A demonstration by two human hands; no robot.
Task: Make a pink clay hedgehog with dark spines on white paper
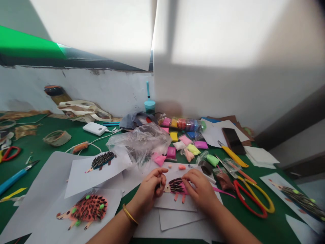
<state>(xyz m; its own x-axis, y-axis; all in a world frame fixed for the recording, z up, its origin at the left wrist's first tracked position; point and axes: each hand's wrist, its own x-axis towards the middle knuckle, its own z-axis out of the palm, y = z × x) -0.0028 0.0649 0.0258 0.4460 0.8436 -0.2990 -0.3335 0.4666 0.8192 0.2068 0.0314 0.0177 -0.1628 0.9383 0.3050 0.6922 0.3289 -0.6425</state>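
Observation:
A hedgehog picture (178, 187) lies before me on white paper, with a pale face, pink body and legs, and dark sunflower seeds as spines. My right hand (199, 189) is over its rear half; thumb and fingers are pinched together at the spines, on what looks like a sunflower seed, mostly hidden. To the left of the hedgehog's head, my left hand (152, 185) is raised with fingers curled round dark sunflower seeds, only partly visible. Small orange clay pieces (181, 167) sit just above the picture.
Clay packets (171, 152) and a crumpled plastic bag (142, 142) lie behind the hands. Scissors (250, 200), a yellow cutter (235, 156) and a phone (233, 140) are to the right. Other hedgehog pictures (87, 211) and a blue cutter (15, 179) lie left.

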